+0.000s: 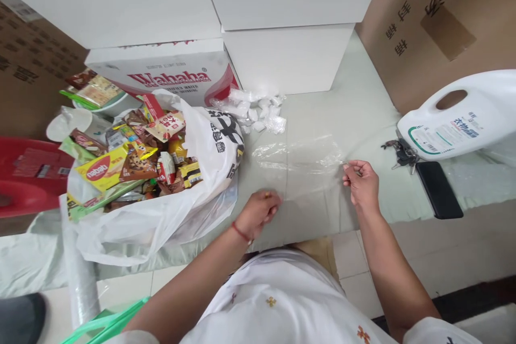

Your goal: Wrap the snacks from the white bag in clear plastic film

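A clear plastic bag point(300, 164) lies flat on the pale green cloth in front of me. My right hand point(363, 183) is closed, pinching the right edge of this bag between thumb and fingers. My left hand point(261, 210) is closed, fingers curled in, at the bag's near left side. What its fingers hold, if anything, is hidden. Just left of it stands a white shopping bag point(161, 226) full of packaged snacks point(141, 158). Beyond the clear bag is a small heap of white wrapped packets point(258, 110).
White boxes point(278, 59) and a Wahaha carton point(169, 72) stand at the back. On the right are a white detergent jug point(455, 113), keys point(403, 153) and a black phone point(439, 189). A red plastic container point(36, 145) is at left, near a clear plastic roll point(80, 279).
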`<act>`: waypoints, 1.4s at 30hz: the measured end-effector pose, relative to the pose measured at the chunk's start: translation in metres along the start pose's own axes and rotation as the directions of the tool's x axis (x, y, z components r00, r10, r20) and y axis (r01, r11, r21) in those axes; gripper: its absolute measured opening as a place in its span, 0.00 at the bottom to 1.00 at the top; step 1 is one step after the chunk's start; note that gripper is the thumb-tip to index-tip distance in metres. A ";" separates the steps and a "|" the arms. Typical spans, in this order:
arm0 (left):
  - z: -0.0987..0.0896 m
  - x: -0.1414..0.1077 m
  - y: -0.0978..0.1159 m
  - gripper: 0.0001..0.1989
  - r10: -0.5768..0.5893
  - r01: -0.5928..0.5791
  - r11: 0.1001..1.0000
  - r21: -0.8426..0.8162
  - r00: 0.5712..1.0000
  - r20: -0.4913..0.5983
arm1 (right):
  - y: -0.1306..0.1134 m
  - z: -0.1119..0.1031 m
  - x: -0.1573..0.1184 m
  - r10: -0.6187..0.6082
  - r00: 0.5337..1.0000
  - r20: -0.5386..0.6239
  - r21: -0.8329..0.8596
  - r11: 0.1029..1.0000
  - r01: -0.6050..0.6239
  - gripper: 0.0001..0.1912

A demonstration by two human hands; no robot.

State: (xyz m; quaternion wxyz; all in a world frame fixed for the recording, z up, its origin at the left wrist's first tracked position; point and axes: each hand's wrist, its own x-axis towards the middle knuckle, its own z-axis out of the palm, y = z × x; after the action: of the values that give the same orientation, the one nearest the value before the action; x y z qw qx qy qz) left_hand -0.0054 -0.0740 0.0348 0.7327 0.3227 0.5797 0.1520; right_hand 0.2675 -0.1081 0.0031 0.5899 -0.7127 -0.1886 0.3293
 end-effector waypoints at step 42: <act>0.001 0.082 0.027 0.34 0.730 -0.142 0.021 0.990 0.679 0.082 | 0.042 -0.084 -0.050 -0.320 0.696 0.643 -0.727 0.029 0.686 0.29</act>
State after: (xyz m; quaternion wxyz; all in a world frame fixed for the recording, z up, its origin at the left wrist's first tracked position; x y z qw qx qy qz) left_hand 0.0226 -0.0053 -0.0098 0.1075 0.8235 0.5543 0.0561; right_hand 0.2855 -0.2111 -0.0177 0.0769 -0.7337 -0.6750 0.0153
